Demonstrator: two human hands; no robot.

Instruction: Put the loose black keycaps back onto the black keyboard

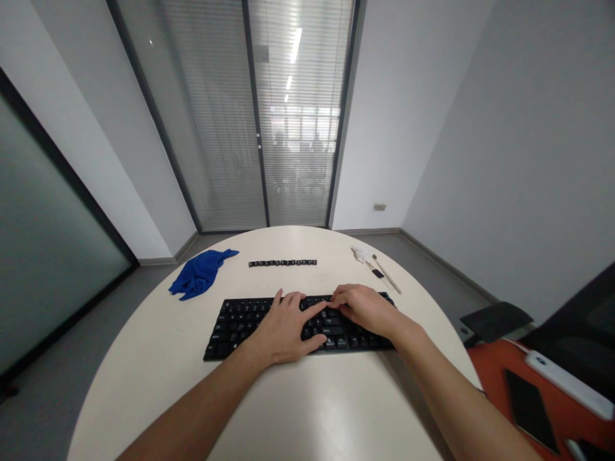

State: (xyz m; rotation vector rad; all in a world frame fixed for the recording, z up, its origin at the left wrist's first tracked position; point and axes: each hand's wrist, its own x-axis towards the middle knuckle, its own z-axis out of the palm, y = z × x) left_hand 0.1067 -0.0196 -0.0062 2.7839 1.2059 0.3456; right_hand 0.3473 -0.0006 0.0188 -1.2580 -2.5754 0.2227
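Note:
A black keyboard (240, 323) lies across the near middle of the round table. My left hand (287, 325) rests on its centre with the fingers spread, the index finger reaching toward my other hand. Over the upper right-centre keys, my right hand (362, 308) has its fingers bent and pinched together; what they hold, if anything, is too small to make out. Beyond the keyboard, a row of loose black keycaps (282, 263) stretches from left to right.
A crumpled blue cloth (199, 274) lies at the table's left. At the right are a white crumpled piece (360, 254), a thin brush (387, 274) and a small black item (377, 273). A red seat (500, 365) beside the table holds a phone (530, 408) and a white power strip (569, 384).

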